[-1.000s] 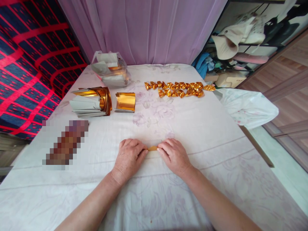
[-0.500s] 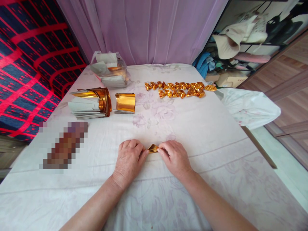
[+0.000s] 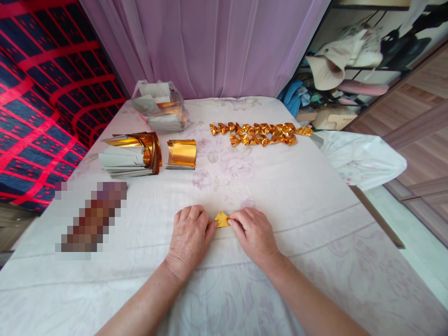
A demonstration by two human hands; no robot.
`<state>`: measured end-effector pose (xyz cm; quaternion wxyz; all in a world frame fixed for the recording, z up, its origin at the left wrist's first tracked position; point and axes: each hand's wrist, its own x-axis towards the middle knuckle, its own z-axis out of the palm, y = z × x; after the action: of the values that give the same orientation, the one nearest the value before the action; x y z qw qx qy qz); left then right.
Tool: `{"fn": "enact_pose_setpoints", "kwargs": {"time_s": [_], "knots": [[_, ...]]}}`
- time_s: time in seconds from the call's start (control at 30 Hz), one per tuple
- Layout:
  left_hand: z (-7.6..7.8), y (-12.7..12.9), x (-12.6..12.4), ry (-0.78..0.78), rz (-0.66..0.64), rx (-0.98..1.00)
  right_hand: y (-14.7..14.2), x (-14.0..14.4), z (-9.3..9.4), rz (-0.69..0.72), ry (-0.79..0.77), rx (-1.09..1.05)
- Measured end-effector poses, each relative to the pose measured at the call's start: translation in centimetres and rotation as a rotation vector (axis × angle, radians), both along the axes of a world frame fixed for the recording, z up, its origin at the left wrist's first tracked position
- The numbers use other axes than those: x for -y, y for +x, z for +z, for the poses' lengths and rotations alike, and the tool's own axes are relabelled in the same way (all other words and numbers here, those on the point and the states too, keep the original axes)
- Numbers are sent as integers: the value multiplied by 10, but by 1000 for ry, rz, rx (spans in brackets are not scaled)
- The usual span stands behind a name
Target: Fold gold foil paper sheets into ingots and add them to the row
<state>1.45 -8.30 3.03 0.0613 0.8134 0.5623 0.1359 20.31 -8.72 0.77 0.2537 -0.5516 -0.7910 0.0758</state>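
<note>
Now pinching small gold foil piece (image 3: 221, 219) btwn left hand (image 3: 191, 235) & right hand (image 3: 254, 233), fingertips together on it, low on the tablecloth (image 3: 297, 200) for a firm crease. Folded pieces (image 3: 261, 133) lined up far side; foil stacks (image 3: 147, 151) left, w/in reach.

No legible text, label, brand, number or sign appears anywhere in view, neither on the items beyond the hands nor on the shelves to the right.
</note>
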Motion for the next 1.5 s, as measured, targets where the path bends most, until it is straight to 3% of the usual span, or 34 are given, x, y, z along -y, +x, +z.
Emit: {"fn": "enact_pose_setpoints", "kwargs": {"time_s": [0.57,0.97,1.33,1.5], "knots": [[1,2,0,-1,18,-13,-2,0,-2,-33,16,30],[-4,-8,-2,-79,-14,193,-1,0,0,-11,4,38],[-5,-9,-3,-71,-26,202,-17,0,5,-134,-5,133],[-4,-8,-3,-83,-21,202,-11,0,1,-94,-16,68]]}}
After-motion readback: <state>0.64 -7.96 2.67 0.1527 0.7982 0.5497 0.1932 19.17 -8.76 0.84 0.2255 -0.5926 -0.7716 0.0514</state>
